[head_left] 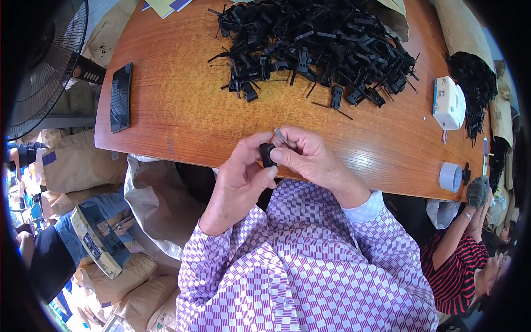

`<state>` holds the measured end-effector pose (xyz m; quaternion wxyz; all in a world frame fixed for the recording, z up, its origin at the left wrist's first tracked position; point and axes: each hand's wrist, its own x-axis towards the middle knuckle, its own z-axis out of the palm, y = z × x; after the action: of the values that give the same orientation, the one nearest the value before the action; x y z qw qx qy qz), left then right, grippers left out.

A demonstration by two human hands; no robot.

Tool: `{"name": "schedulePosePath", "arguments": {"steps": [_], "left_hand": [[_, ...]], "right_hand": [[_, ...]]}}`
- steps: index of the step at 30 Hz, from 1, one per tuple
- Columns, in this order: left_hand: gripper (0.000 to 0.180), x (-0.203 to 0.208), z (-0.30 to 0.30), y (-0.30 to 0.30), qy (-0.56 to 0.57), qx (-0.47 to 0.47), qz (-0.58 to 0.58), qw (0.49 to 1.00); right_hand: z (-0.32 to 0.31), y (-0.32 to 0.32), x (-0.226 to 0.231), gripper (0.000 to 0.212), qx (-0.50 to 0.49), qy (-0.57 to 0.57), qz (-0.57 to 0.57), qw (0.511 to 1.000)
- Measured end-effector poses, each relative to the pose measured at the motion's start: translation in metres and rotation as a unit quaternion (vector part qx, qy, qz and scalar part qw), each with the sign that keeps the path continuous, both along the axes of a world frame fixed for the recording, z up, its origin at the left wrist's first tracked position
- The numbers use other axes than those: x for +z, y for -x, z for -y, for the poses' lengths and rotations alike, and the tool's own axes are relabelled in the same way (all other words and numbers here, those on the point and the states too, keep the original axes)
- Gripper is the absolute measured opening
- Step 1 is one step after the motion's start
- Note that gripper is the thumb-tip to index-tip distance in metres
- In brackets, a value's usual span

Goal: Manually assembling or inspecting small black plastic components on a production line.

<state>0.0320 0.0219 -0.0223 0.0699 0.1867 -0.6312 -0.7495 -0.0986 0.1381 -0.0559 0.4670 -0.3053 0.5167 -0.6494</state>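
Both of my hands meet over the near edge of the table. Between the fingertips of my left hand (237, 176) is a small black plastic part (267, 155), dark and rounded. My right hand (312, 157) is closed, its thumb pressed against the same part. A thin grey metal piece (280, 135), like a short blade, sticks out from the right fingers; the rest of it is hidden. Beyond my hands lies a heap of black plastic parts (303, 61) with thin stems, several loose ones along its near side.
A phone (121, 97) lies at the table's left, near a fan (41, 61). On the right are a tissue pack (448, 103), a tape roll (450, 176) and another black heap (473, 83). A person in a striped shirt (459, 271) sits at right. Sacks (83, 160) stand left.
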Motion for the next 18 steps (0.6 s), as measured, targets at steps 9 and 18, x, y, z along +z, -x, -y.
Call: {"name": "schedulePosePath", "arguments": {"steps": [9, 18], "left_hand": [[0.038, -0.012, 0.002, 0.007, 0.073, 0.016, 0.011, 0.997], [0.029, -0.019, -0.004, 0.003, 0.241, 0.076, 0.006, 0.968]], "right_hand": [[-0.005, -0.020, 0.015, 0.018, -0.051, -0.093, -0.100, 0.989], [0.002, -0.027, 0.020, 0.016, -0.058, -0.092, -0.192, 0.975]]}}
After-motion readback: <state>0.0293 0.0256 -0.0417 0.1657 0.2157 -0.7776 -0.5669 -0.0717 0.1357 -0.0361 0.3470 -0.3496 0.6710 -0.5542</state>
